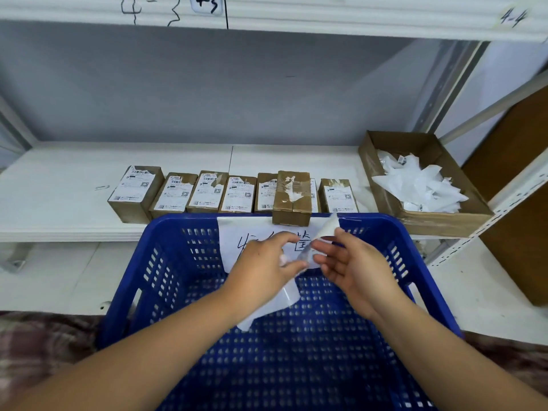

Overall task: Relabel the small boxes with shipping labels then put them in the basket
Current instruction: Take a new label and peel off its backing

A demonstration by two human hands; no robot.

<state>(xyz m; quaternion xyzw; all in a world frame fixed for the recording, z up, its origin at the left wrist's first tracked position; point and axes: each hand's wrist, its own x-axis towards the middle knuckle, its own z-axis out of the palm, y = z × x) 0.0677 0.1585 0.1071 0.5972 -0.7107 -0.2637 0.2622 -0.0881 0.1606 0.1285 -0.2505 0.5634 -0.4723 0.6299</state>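
Risk sits mostly in the white label sheet (275, 304), which both hands hold above the blue basket (166, 262). The left hand (267, 259) pinches its middle and the right hand (350, 262) pinches the strip that rises to a free corner; the lower part hangs loose over the basket floor. If the adhesive side folds onto itself or brushes a finger, the label would likely crease or tear, and a dropped piece could stick to the perforated floor.

The stripped box (292, 200) stands at the basket's far rim, just in front of the row of labelled small boxes (178, 194) on the shelf (59, 197). A careless reach could nudge it off the shelf edge into the basket before it is relabelled.

Room is open to the left on the shelf. On the right, the cardboard tray (444, 221) of white scraps (421, 185) and the shelf post crowd the reach.
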